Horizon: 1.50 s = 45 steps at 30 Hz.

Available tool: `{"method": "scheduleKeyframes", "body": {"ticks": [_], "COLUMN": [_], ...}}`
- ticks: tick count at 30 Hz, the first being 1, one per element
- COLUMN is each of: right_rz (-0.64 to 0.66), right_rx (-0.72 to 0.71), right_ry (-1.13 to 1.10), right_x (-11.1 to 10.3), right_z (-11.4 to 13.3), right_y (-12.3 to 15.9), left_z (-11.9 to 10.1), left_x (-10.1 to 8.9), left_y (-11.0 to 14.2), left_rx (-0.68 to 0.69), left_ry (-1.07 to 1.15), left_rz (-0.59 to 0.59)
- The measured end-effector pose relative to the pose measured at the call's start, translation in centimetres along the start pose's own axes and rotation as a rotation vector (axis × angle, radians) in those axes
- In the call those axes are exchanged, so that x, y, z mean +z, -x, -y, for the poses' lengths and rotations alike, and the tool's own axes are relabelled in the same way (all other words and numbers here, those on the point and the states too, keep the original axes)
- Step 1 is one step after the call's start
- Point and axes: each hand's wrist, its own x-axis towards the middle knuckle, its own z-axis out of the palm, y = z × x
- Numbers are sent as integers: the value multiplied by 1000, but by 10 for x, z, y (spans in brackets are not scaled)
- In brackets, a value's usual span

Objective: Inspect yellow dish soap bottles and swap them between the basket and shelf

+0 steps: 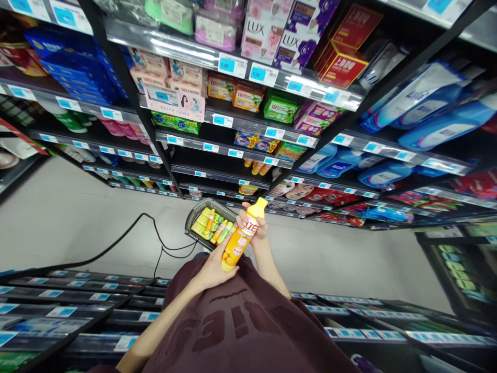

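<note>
Close to my body I hold a yellow-orange dish soap bottle (237, 245) with a yellow cap, tilted with its cap up and to the right. My left hand (214, 268) is closed around the lower end of the bottle. Near the cap, my right hand (259, 231) grips the upper part, its fingers wrapped round the sides. Just beyond and left of the bottle is a dark basket (189, 221). Several yellow and green packs (202, 221) and orange and green bottles (218, 231) lie inside it.
A tall shelf rack (229, 147) in front carries soap boxes (259, 31) and blue detergent bottles (380, 173). Behind me runs another shelf row (77, 311). A black cable (116, 242) crosses the grey floor (330, 259) on the left.
</note>
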Motion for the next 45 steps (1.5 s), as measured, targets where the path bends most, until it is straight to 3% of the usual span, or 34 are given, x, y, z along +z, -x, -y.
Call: {"method": "scheduleKeyframes", "body": {"ticks": [25,39,45], "right_rz": [14,122,61], "right_rx": [8,-32,-17], "right_ry": [-13,-77,-21], "right_x": [-4,-3,-8], "right_z": [-1,-2,-4], "right_y": [0,0,0], "left_z": [1,4,3], "left_x": [1,1,1], "left_y": [0,0,0], "left_rx": [-7,7,-17], "left_ry": [10,-4,9], "left_rz": [7,1,8]}}
